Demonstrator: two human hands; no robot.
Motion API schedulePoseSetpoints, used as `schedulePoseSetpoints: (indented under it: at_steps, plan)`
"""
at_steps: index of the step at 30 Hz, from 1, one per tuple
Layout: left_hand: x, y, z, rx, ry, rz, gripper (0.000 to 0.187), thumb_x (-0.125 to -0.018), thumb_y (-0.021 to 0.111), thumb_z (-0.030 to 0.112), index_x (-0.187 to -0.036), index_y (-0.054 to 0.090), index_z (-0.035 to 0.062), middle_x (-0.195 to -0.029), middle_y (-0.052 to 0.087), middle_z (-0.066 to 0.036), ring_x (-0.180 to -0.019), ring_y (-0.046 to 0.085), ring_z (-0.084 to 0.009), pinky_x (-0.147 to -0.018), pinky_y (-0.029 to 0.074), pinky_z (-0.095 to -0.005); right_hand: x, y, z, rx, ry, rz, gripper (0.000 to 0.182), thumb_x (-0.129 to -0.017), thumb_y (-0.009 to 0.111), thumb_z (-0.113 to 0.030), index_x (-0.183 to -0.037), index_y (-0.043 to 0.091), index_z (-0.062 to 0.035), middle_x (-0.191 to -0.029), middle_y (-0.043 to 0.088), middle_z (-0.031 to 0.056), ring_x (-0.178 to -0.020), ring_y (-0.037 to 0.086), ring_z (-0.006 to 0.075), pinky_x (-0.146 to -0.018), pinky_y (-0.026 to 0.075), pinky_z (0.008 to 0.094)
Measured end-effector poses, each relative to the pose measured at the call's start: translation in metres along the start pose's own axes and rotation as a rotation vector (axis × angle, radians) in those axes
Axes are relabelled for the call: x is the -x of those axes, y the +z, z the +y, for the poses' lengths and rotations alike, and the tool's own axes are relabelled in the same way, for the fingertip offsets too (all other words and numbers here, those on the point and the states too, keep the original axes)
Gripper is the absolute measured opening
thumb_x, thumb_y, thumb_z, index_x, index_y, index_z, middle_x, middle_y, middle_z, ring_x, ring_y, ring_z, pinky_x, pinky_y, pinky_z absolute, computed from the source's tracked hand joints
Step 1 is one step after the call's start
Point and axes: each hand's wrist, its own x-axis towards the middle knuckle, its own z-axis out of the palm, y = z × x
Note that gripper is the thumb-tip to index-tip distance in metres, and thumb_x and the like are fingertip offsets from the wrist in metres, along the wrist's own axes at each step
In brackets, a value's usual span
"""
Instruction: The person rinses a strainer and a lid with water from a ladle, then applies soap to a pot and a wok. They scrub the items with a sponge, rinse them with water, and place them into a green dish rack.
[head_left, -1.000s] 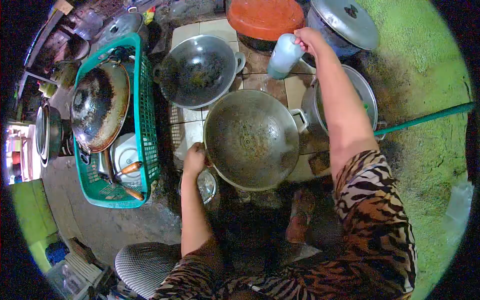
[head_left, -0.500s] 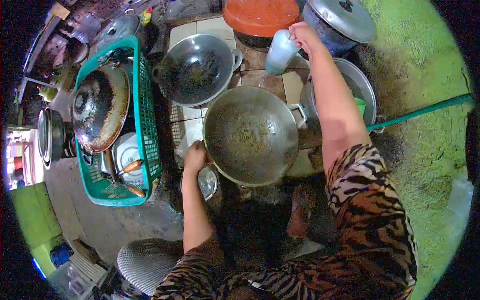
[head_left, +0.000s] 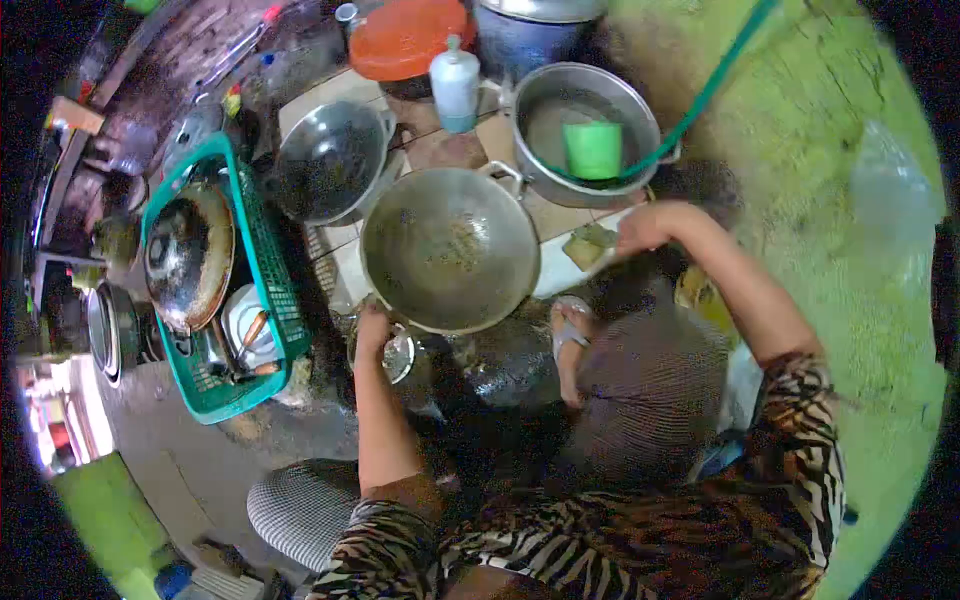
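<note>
A wide metal wok (head_left: 450,250) sits on the tiles, its inside wet with small bits at the bottom. My left hand (head_left: 373,325) is closed on its near left edge. Off to the right, my right hand (head_left: 648,228) has its fingers on a yellow-green sponge (head_left: 590,247), partly blurred. A bottle of pale liquid (head_left: 455,90) stands upright beyond the wok. Behind the right hand is a large pot (head_left: 640,105) with a green dipper (head_left: 593,150) in it.
A second, darker wok (head_left: 333,160) lies to the left. A teal basket (head_left: 270,250) holds a sooty lid (head_left: 190,250) and utensils. At the back are an orange lid (head_left: 405,40) and a lidded pot (head_left: 535,45). A green hose (head_left: 715,90) reaches the large pot.
My right hand has let go of the bottle, which now stands on the tiles, and has come down to the sponge. My left hand stays on the wok. The view has shifted.
</note>
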Motion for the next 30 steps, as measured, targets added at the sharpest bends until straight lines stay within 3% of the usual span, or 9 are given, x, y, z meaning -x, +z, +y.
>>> schedulePoseSetpoints:
  at_steps: [4, 6, 9, 11, 12, 15, 20, 22, 30]
  plan:
    - [0.035, 0.007, 0.021, 0.007, -0.125, 0.005, 0.028, -0.071, 0.054, 0.004, -0.098, 0.055, 0.0026, -0.075, 0.062, -0.01, -0.051, 0.052, -0.0164, -0.044, 0.041, -0.0295, 0.039, 0.098, 0.056, -0.236, 0.079, 0.259, 0.033, -0.088, 0.05, -0.033, -0.097, 0.059, -0.0032, -0.072, 0.059, 0.0094, -0.067, 0.059, 0.0157, -0.061, 0.049, 0.0317]
    - [0.04, 0.002, 0.006, 0.05, -0.248, 0.0, 0.027, -0.072, 0.054, 0.005, -0.099, 0.056, 0.0028, -0.076, 0.062, -0.011, -0.051, 0.052, -0.0163, -0.044, 0.041, -0.0296, 0.019, 0.131, 0.072, -1.167, 0.166, 0.244, 0.027, -0.087, 0.052, -0.026, -0.097, 0.058, -0.0022, -0.076, 0.059, 0.0099, -0.072, 0.059, 0.0139, -0.063, 0.049, 0.0284]
    - [0.039, -0.004, -0.052, -0.211, -0.079, -0.177, 0.029, -0.075, 0.052, 0.007, -0.103, 0.056, 0.002, -0.084, 0.064, -0.012, -0.06, 0.057, -0.019, -0.054, 0.046, -0.0316, -0.111, 0.21, 0.143, -1.608, -0.308, 0.54, 0.029, -0.083, 0.055, -0.02, -0.106, 0.055, -0.0017, -0.089, 0.06, 0.0137, -0.084, 0.06, 0.0185, -0.073, 0.049, 0.0321]
    - [0.043, -0.004, -0.055, -0.753, 0.345, -0.095, 0.042, -0.073, 0.059, 0.016, -0.114, 0.054, 0.0068, -0.111, 0.057, -0.016, -0.1, 0.055, -0.0328, -0.088, 0.044, -0.0366, -0.14, 0.195, 0.115, -1.23, -0.021, 0.817, 0.034, -0.082, 0.057, -0.019, -0.111, 0.052, -0.0022, -0.095, 0.059, 0.0161, -0.09, 0.059, 0.0219, -0.079, 0.047, 0.0347]
    - [0.051, 0.002, -0.026, -0.01, -0.158, -0.133, 0.045, -0.074, 0.057, 0.017, -0.118, 0.051, 0.0088, -0.116, 0.055, -0.016, -0.103, 0.053, -0.0353, -0.091, 0.042, -0.0384, -0.153, 0.182, 0.094, -0.805, 0.27, 1.041, 0.04, -0.08, 0.059, -0.019, -0.115, 0.05, -0.0027, -0.101, 0.059, 0.0184, -0.096, 0.058, 0.0254, -0.085, 0.045, 0.0373]
    - [0.058, 0.001, -0.025, -0.27, -0.069, -0.109, 0.041, -0.077, 0.053, 0.017, -0.118, 0.051, 0.0082, -0.116, 0.054, -0.017, -0.102, 0.054, -0.0357, -0.087, 0.045, -0.0376, -0.135, 0.145, 0.06, -0.45, 0.415, 0.892, 0.04, -0.079, 0.056, -0.019, -0.115, 0.049, -0.0032, -0.105, 0.057, 0.0206, -0.101, 0.054, 0.0347, -0.089, 0.042, 0.0401]
    - [0.059, -0.004, -0.019, -0.574, -0.052, 0.002, 0.027, -0.079, 0.054, 0.024, -0.095, 0.064, 0.0054, -0.094, 0.065, -0.011, -0.081, 0.062, -0.0232, -0.072, 0.048, -0.0297, -0.18, 0.163, 0.096, -0.569, 0.554, 0.782, 0.02, -0.08, 0.05, -0.018, -0.095, 0.058, -0.0082, -0.099, 0.06, 0.0181, -0.089, 0.058, 0.0365, -0.079, 0.046, 0.0433]
    - [0.065, 0.006, 0.032, -0.171, -0.25, 0.083, 0.034, -0.081, 0.055, 0.032, -0.096, 0.063, 0.0023, -0.089, 0.065, -0.011, -0.077, 0.062, -0.0205, -0.067, 0.048, -0.0298, -0.184, 0.167, 0.102, -0.685, 0.428, 0.853, 0.012, -0.077, 0.053, -0.016, -0.085, 0.061, -0.0131, -0.097, 0.061, 0.0139, -0.087, 0.058, 0.035, -0.074, 0.045, 0.045]
    - [0.041, -0.006, -0.041, 0.375, -0.341, 0.323, 0.048, -0.087, 0.046, 0.042, -0.098, 0.06, -0.0016, -0.083, 0.064, -0.008, -0.073, 0.059, -0.0176, -0.065, 0.046, -0.0308, -0.211, 0.179, 0.086, -0.658, 0.464, 0.857, 0.041, -0.07, 0.065, -0.023, -0.104, 0.056, -0.0008, -0.103, 0.058, 0.0191, -0.108, 0.049, 0.0343, -0.088, 0.042, 0.0398]
